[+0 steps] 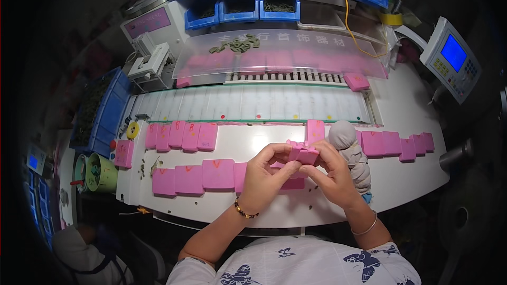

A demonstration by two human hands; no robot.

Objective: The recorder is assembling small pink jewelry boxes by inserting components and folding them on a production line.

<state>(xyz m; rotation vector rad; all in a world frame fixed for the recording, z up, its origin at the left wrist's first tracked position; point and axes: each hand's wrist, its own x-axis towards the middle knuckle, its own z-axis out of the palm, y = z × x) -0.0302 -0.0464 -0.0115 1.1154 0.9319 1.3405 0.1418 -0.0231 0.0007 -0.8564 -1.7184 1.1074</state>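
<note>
Both my hands are raised over the near middle of the white table (222, 208), closed on one small pink rubber mold (303, 154). My left hand (265, 174) grips its left side, with the thumb along the lower edge. From the other side, my right hand (335, 175) pinches it between thumb and fingers. The mold's top edge looks slightly parted or folded. Beneath and behind the hands lie more pink molds, partly hidden. One pink mold (315, 130) stands just beyond my fingers. Beside my right hand rests a lumpy greyish-white cloth bundle (353, 155).
Pink molds (217, 174) line the table in rows, with more at the right (372, 143). Beyond runs a white-topped track (237, 103) under a clear cover (200, 39). Blue bins (240, 8) stand behind, a control panel (453, 55) at right, a green bucket (108, 171) at left.
</note>
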